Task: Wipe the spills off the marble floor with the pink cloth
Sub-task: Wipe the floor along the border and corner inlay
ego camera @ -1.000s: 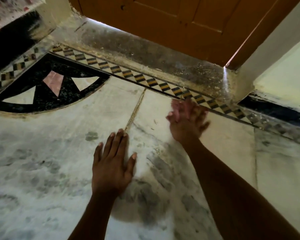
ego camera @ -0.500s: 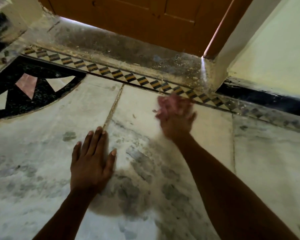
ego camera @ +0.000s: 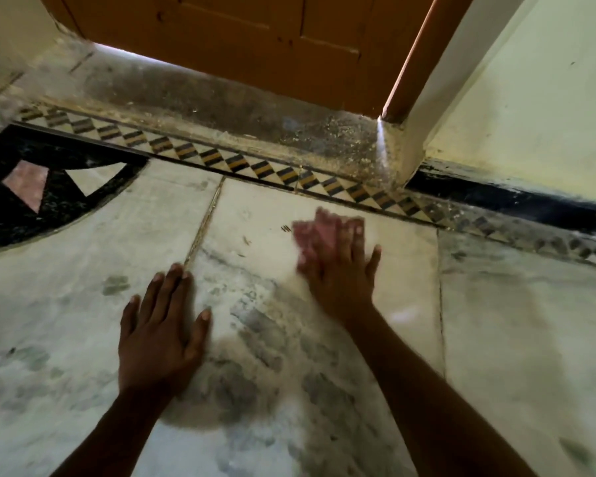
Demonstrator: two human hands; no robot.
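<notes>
My right hand (ego camera: 341,270) presses flat on the pink cloth (ego camera: 312,235), which pokes out blurred past the fingers on the white marble floor (ego camera: 513,339). Most of the cloth is hidden under the palm. My left hand (ego camera: 160,328) rests flat on the floor to the left, fingers spread, holding nothing. Small dark specks (ego camera: 284,228) lie just left of the cloth. Grey smudges (ego camera: 252,325) mark the marble between and below my hands.
A patterned black-and-yellow border strip (ego camera: 255,166) runs across beyond the cloth. Behind it are a dusty stone threshold (ego camera: 221,101) and a brown wooden door (ego camera: 255,39). A cream wall (ego camera: 530,115) with a black skirting stands at right. A black inlay (ego camera: 31,187) is at left.
My right hand has slid the cloth nearer me and slightly right, away from the border strip. The view has shifted; my left hand stays planted on the floor.
</notes>
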